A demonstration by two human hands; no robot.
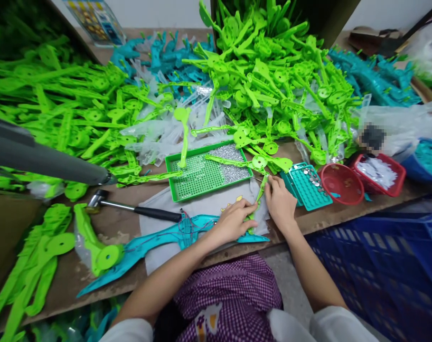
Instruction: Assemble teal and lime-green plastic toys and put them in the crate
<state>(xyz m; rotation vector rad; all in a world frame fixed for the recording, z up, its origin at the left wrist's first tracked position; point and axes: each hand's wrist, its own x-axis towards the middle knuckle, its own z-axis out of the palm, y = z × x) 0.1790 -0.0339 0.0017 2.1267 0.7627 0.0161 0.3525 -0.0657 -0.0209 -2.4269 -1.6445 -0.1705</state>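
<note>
Before me a long green plastic part (262, 191) with a round end runs between my two hands. My left hand (235, 219) has its fingers closed on the lower stretch of this part, which it partly covers. On the right side of the part, my right hand (280, 202) pinches it near its upper end. Under my left wrist lies a turquoise plastic part (148, 241), shaped like a bow, with thin dark wires at its middle. A grey cloth (157, 259) is spread beneath. Just beyond my hands stands a green tray (194, 183) of small silver screws (233, 166).
A hammer (141, 209) lies left of my hands. Right of them stand a turquoise tray (310, 187) with small round metal pieces, a red bowl (342, 185) and a red basket (378, 175) of white pieces. Green parts (266, 80) pile up behind. A blue crate (383, 266) is at lower right.
</note>
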